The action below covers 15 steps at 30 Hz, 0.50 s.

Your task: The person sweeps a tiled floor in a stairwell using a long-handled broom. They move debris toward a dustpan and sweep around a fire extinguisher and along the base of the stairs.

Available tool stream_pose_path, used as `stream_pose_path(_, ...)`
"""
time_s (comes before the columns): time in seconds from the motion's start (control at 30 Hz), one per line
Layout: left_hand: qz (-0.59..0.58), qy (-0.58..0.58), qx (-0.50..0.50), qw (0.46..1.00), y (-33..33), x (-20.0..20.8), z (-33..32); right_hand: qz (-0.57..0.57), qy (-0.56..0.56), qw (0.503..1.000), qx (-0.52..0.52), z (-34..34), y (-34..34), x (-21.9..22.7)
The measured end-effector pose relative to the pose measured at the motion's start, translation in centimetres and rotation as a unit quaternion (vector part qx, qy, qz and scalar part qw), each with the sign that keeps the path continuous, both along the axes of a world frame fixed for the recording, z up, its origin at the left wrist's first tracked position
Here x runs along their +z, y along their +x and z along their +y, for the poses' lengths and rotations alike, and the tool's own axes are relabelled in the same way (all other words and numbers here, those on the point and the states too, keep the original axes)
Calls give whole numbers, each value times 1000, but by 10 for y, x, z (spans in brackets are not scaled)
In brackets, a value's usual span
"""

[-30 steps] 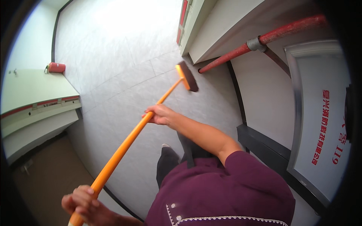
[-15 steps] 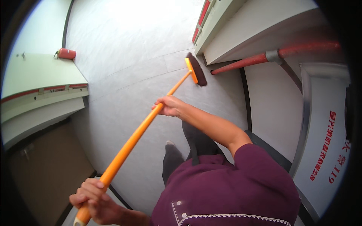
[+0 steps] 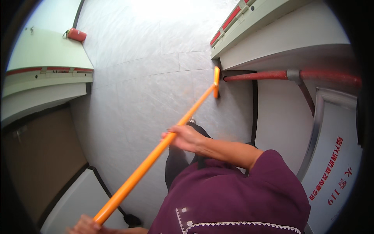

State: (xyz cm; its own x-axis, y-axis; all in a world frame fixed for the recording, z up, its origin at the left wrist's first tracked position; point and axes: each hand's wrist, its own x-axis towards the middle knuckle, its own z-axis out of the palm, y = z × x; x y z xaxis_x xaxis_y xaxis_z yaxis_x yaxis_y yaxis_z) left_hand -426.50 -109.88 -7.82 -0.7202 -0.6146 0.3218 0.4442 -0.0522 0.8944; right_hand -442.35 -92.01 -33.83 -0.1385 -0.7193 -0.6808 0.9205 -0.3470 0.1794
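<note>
Only one view to go on, the head camera looking down. A long orange broom (image 3: pixel 145 165) runs diagonally across the picture, from the lower left up to its orange head (image 3: pixel 216 80) just beside the wall corner on the right. The bristles are mostly hidden under that head (a dark edge peeks out), so I can't tell how they meet the floor (image 3: pixel 144 93).

Both hands are on the pole. The right hand (image 3: pixel 186 137) is clamped around it about midway along, knuckles up, fingers curled over the far side. The left hand (image 3: pixel 85 225) is down at the lower edge, a bit blurred, but its fingers are closed around the pole's near end. The tip itself doesn't show.

The person has on a purple top (image 3: pixel 237 187) with white zigzag trim, plus dark trousers (image 3: pixel 175 165), and one shoe (image 3: pixel 191 120) pokes out just above the right hand.

Around them: a red pipe (image 3: pixel 265 75) with a grey collar (image 3: pixel 293 75) sticks out near the broom head, a silver-framed panel (image 3: pixel 329 148) with red lettering is on the right, a red fire extinguisher (image 3: pixel 76 34) stands at upper left, and there's a brown door (image 3: pixel 41 156) at lower left.
</note>
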Motion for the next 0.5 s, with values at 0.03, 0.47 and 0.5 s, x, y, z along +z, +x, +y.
stream_pose_path(0.03, -31, 15, -27, 999, -3, -13, 6, -42, 71, 997, 6, 14, 9, -7)
stream_pose_path(0.47, 57, -162, -142, 975, -53, 5, 34, 2, -134, 991, -30, -83, -6, -61)
stream_pose_path(0.5, 46, -185, -149, 970, -57, 6, 35, 28, -151, 987, -46, -92, -20, -61)
